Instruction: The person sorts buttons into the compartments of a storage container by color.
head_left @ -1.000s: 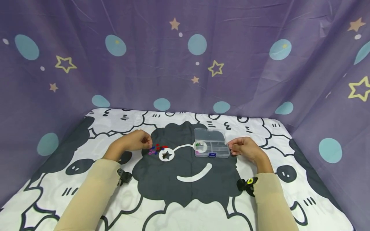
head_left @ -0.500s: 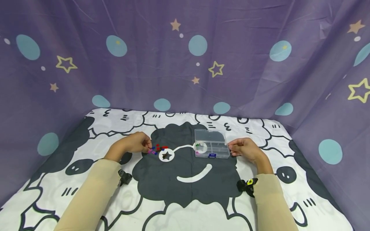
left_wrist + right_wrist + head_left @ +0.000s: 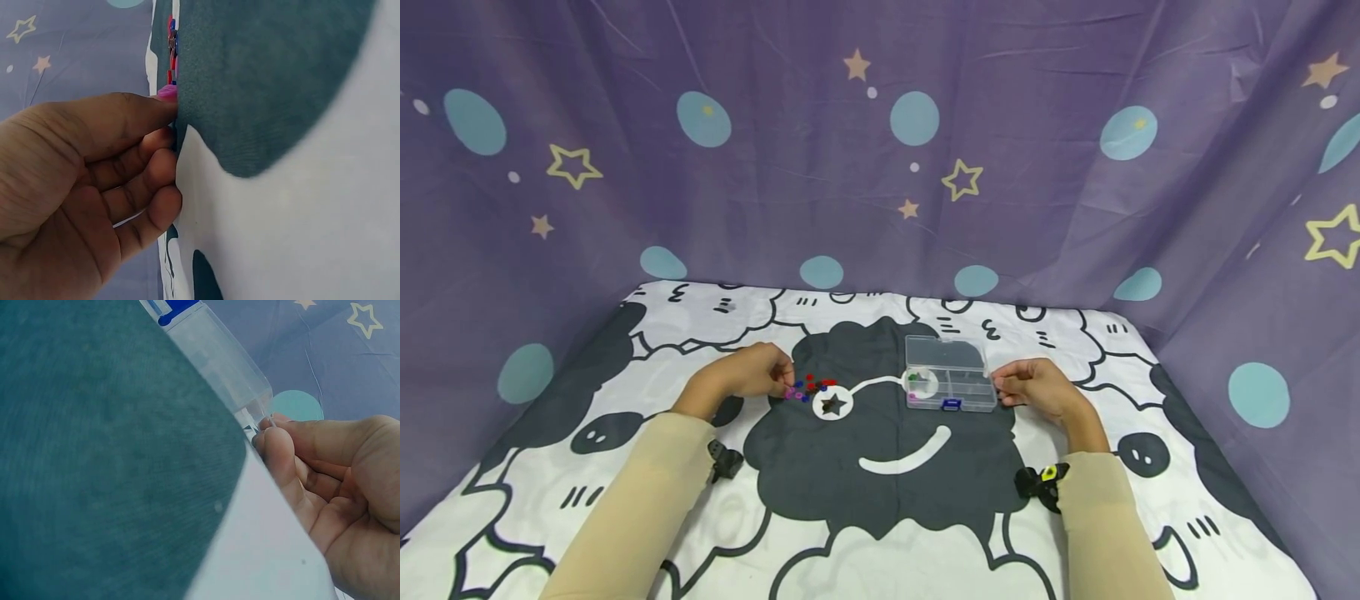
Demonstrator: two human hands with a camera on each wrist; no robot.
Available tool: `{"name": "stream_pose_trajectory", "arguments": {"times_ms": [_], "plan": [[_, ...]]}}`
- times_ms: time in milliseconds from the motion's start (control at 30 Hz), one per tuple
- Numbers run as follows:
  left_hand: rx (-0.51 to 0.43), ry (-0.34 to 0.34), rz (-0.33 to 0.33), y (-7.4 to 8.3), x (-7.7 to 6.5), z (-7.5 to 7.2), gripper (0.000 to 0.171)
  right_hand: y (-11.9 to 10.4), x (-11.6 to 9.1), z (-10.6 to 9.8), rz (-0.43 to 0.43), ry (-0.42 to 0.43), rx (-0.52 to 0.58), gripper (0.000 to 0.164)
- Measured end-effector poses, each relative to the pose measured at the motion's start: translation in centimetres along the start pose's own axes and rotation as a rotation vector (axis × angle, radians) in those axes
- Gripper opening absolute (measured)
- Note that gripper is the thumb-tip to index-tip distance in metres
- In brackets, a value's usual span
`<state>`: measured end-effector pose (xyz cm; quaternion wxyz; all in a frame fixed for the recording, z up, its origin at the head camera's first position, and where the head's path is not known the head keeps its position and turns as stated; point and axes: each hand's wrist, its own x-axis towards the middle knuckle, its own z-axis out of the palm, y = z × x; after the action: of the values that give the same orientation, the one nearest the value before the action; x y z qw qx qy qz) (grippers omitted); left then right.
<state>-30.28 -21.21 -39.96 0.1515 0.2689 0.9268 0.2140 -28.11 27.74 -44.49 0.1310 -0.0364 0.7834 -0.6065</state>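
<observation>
My left hand (image 3: 752, 369) reaches down at a cluster of small red, blue and pink pieces (image 3: 811, 386) on the dark patch of the cloth. Its thumb and forefinger pinch a small pink piece (image 3: 167, 92) against the cloth; the forefinger is mostly hidden behind the thumb. Right of the cluster lies a clear plastic compartment box (image 3: 972, 392) with its lid (image 3: 946, 352) raised and a blue latch (image 3: 951, 405) in front. A green piece (image 3: 913, 377) and a pink piece (image 3: 912, 396) sit in its left compartments. My right hand (image 3: 1033, 385) pinches the box's right end.
The cloth (image 3: 895, 492) with printed cartoon faces covers the whole table. Behind it and along both sides hangs a purple curtain (image 3: 820, 200). Black wrist mounts sit at the left sleeve (image 3: 640, 500) and right sleeve (image 3: 1108, 517).
My left hand has dropped slightly onto the pink pieces at the cluster's left edge, and its fingers have closed in on one. The right hand and the box stay put.
</observation>
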Motion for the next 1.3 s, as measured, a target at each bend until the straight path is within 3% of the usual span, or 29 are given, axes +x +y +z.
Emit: {"name": "stream_pose_trajectory", "arguments": {"times_ms": [300, 467, 800, 1100, 1300], "plan": [[-0.014, 0.001, 0.014, 0.0, -0.2, -0.2, 0.009, 0.0, 0.0, -0.1, 0.007, 0.001, 0.004, 0.023], [-0.039, 0.034, 0.061, 0.1, -0.2, -0.5, 0.01, 0.0, 0.0, -0.1, -0.004, -0.015, 0.012, 0.024], [-0.107, 0.098, 0.092, 0.5, 0.6, -0.8, 0.006, 0.0, -0.1, -0.1, -0.008, -0.014, 0.012, 0.025], [-0.123, 0.192, 0.173, 2.0, 1.5, -1.0, 0.004, 0.1, 0.1, -0.2, -0.007, -0.014, 0.019, 0.025], [-0.111, 0.227, 0.191, 3.5, 2.3, -1.0, 0.004, 0.1, 0.0, -0.1, 0.002, -0.009, 0.016, 0.025]]}}
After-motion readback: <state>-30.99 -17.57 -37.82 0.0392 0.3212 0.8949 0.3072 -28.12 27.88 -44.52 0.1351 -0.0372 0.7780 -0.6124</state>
